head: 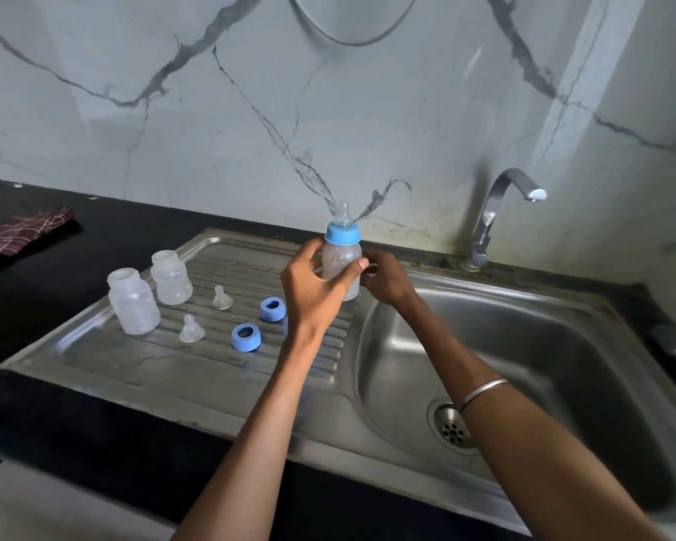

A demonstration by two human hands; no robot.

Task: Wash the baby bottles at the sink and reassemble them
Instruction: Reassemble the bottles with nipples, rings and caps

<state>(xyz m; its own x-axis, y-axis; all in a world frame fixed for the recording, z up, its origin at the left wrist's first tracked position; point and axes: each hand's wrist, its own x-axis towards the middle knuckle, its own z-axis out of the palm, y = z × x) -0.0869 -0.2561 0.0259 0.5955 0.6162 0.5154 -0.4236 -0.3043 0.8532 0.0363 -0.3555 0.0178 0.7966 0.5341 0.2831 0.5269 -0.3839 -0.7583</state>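
Note:
An assembled baby bottle (342, 263) with a blue collar and clear teat stands upright between my hands, over the edge of the drainboard and the basin. My left hand (315, 292) grips its body from the left, thumb across the front. My right hand (385, 279) touches the bottle from the right, its fingers partly hidden behind it. On the steel drainboard (196, 369) stand two open clear bottles (133, 302) (171, 278), with two loose clear teats (191, 330) (221, 299) and two blue collars (246, 337) (273, 309).
The sink basin (543, 345) with its drain (451, 425) lies to the right. A chrome tap (500, 205) rises behind it, with no water running. A dark checked cloth (20, 232) lies on the black counter at the far left. A marble wall backs the counter.

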